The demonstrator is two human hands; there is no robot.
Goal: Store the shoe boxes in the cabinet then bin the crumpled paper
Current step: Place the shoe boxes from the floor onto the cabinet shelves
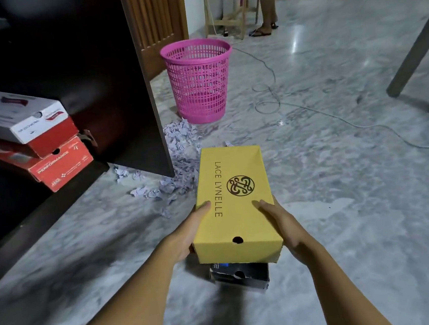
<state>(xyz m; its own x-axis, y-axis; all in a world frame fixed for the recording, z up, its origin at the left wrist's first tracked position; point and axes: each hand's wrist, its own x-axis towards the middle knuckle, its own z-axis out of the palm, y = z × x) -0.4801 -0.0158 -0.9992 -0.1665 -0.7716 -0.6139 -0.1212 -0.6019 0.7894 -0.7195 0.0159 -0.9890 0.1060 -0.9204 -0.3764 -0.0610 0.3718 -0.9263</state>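
As left hand [189, 235], right hand [280, 224] grip yellow box [240, 217], black box [240, 276] — obscured

Grey marble floor [344, 201], slatted wooden door [158, 14]

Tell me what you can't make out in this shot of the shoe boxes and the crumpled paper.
Head view:
black box, mostly covered by the yellow box;
fingers of the left hand and right hand, under that box;
cabinet interior, too dark;
crumpled paper, partly behind the cabinet panel;
standing person, cut by the top edge.
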